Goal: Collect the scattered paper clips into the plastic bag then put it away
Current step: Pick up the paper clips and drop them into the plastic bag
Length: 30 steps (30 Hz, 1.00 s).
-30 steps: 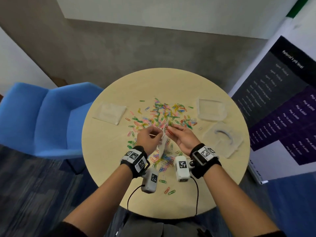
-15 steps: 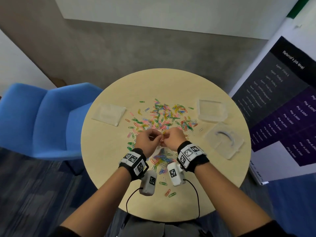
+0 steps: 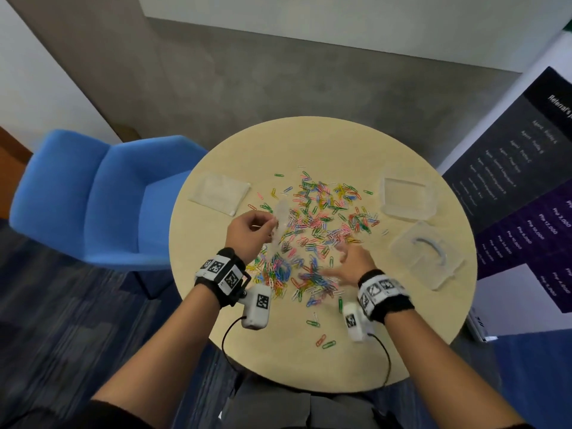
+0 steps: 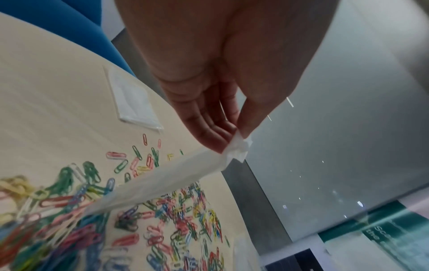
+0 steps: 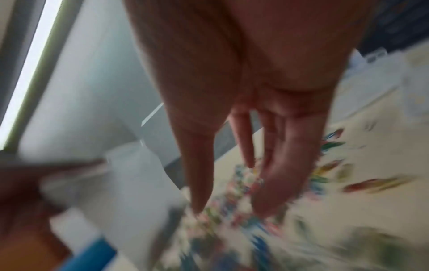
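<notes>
Bag held one-handed by its rim, clips almost all loose on the table.

We see the left hand [image 3: 252, 233] pinching the top edge of the plastic bag [image 4: 162, 180] between thumb and fingertips [image 4: 217, 139], and the bag hangs down over the paper clips [image 3: 318, 224] spread across the round table [image 3: 309, 144]. The right hand [image 3: 353, 263] is low over the near pile, fingers spread and apparently empty, but it's smeared in both views, so we can't rule out a few clips under it. Risks, as we judge them: the mouth isn't visibly held open, so scooped clips could hit film and spill back. The small pinch could slip as weight builds. Stragglers near the front edge [image 3: 325, 342] could get knocked off. We can't tell what's inside the bag: it's translucent and blurred. The right wrist view is mostly unusable.
</notes>
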Each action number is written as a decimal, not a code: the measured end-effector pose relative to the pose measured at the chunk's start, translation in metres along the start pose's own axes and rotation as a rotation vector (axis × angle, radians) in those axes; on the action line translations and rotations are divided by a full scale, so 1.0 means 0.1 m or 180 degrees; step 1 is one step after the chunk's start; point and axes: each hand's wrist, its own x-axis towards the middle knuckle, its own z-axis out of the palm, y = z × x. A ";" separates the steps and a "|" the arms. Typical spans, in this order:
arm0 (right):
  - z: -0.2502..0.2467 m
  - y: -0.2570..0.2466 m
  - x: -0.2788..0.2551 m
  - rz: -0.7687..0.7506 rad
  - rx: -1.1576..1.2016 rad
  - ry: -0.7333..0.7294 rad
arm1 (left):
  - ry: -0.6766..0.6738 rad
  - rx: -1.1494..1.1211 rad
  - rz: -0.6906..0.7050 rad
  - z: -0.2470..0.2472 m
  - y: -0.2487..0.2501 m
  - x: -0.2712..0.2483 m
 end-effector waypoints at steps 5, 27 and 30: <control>0.74 0.37 -0.20 0.0263 -0.1310 -0.0198 | 0.0203 -0.0076 -0.0002 -0.16 -0.06 0.03; 0.43 0.34 0.29 -0.0484 -0.0302 0.0680 | 0.0000 0.0327 -0.0062 0.10 -0.19 -0.12; 0.19 0.41 0.29 -0.0016 0.0959 0.0614 | -0.0001 0.0377 0.0010 0.16 -0.16 -0.08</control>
